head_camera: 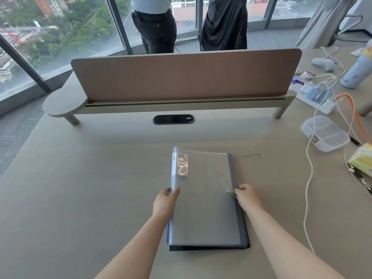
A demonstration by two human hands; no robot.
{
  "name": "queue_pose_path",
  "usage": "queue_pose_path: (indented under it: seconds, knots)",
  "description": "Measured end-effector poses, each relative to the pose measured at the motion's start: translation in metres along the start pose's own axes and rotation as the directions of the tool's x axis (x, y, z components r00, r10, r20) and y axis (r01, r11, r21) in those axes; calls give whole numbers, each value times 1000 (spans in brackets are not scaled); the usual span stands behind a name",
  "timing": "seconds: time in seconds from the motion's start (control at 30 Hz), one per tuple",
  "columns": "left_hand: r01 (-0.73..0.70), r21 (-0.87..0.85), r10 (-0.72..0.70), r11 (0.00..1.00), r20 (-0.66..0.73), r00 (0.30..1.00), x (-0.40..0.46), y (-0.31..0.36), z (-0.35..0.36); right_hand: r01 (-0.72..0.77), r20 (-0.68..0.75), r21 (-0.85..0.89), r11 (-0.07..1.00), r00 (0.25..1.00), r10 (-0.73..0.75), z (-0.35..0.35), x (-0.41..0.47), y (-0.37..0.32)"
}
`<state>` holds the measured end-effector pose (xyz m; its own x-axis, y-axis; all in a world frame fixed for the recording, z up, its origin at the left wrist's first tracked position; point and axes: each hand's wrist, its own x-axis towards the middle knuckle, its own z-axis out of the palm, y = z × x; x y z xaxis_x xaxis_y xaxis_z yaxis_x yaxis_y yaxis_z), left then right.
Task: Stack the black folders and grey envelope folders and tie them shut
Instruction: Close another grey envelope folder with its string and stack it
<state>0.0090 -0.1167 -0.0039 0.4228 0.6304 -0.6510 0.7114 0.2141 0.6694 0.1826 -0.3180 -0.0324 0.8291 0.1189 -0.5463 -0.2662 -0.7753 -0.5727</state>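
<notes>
A translucent grey envelope folder (203, 200) lies on top of a pile in the middle of the table. Under it a black folder (244, 234) shows along the right and near edges, and a blue edge (168, 232) peeks out on the left. My left hand (166, 201) grips the grey folder's left edge. My right hand (247, 196) pinches the thin tie string (231, 193) next to the round button near the folder's right edge. Another loose string (249, 156) trails onto the table beyond the pile's far right corner.
A brown divider screen (185, 75) on a low shelf crosses the table behind the pile, with a black cable port (173, 119) in front. At right are a clear plastic box (325, 132), power strip (316, 97), white and orange cables, tissue pack (362, 162). Two people stand beyond.
</notes>
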Motion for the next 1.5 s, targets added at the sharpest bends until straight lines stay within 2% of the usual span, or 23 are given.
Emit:
queue_pose_path:
  seconds: [0.17, 0.5, 0.8, 1.1, 1.5]
  knots:
    - [-7, -31, 6, 999, -31, 1000, -3, -1, 1, -11, 1, 20, 1000, 1000, 11, 1, 4, 4]
    - [-10, -42, 8, 999, -45, 999, 12, -2, -12, -110, 35, 212, 971, 994, 105, 13, 21, 7]
    - [-18, -73, 12, 997, -73, 997, 36, 9, -35, -101, 108, 337, 936, 992, 69, 31, 26, -20]
    - [-25, -82, 16, 996, -114, 993, 42, 10, -40, -76, 92, 353, 932, 995, 46, 37, 27, -33]
    - [-13, -39, 9, 999, -100, 995, 40, 18, -40, -60, 95, 357, 932, 995, 28, 31, 20, -39]
